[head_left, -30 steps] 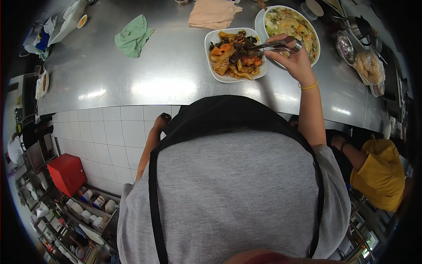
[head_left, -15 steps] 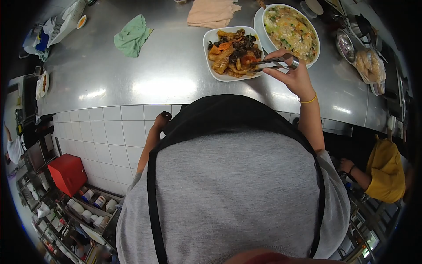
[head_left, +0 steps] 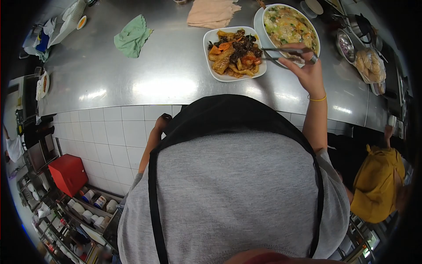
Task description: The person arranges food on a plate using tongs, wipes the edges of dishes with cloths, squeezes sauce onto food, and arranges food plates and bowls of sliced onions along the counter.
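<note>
My right hand is closed around metal tongs. The tong tips point left, slightly apart, at the right rim of a white square plate. On that plate lies a stir-fry of browned pieces, dark fungus and orange slices. Behind the tongs a white oval bowl holds a yellowish dish with green bits, standing on another white plate. My left hand hangs below the counter edge beside my black apron; shadow hides its fingers.
The steel counter carries a green cloth and a peach cloth. At right are a metal bowl and bagged bread-like items. A person in a yellow garment is close on my right. A red box stands lower left.
My right hand and the tongs have moved right, away from the stir-fry to the plate's rim. The person in yellow has shifted, with an arm now raised toward the counter.
</note>
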`<state>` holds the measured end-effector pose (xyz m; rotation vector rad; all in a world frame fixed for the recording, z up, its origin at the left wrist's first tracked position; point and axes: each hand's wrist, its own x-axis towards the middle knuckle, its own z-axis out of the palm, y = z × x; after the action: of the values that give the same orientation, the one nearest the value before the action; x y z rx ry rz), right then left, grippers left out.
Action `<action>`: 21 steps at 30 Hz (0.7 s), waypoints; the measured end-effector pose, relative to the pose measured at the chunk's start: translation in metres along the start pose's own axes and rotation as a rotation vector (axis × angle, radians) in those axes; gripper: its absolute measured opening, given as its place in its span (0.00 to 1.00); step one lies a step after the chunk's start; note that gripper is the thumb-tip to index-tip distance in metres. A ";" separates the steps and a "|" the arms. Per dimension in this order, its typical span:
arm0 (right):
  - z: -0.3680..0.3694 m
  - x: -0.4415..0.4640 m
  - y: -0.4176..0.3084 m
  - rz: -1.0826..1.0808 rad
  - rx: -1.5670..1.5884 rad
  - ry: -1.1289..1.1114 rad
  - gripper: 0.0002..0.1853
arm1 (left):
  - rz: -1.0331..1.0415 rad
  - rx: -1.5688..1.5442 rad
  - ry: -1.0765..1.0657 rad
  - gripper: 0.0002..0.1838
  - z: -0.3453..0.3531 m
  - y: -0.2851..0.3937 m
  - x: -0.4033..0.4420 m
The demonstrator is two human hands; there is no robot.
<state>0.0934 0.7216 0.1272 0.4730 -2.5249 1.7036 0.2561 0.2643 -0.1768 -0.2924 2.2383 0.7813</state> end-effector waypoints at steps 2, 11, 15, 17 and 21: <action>0.001 0.010 0.013 -0.020 0.049 0.061 0.15 | 0.035 0.092 -0.014 0.10 -0.003 0.005 0.000; 0.017 0.063 0.042 0.006 -0.210 0.041 0.13 | -0.038 -0.299 0.061 0.10 0.022 -0.034 0.027; 0.024 0.072 0.041 -0.075 -0.168 0.082 0.14 | -0.116 -0.214 0.064 0.10 0.031 -0.042 0.022; 0.028 0.075 0.036 -0.061 -0.200 0.045 0.14 | -0.139 -0.192 0.047 0.10 0.032 -0.041 0.020; 0.034 0.079 0.041 -0.058 -0.267 -0.036 0.14 | -0.126 -0.255 0.025 0.10 0.030 -0.038 0.022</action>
<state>0.0103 0.6871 0.0945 0.5532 -2.6798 1.3232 0.2737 0.2529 -0.2262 -0.5630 2.1196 0.9997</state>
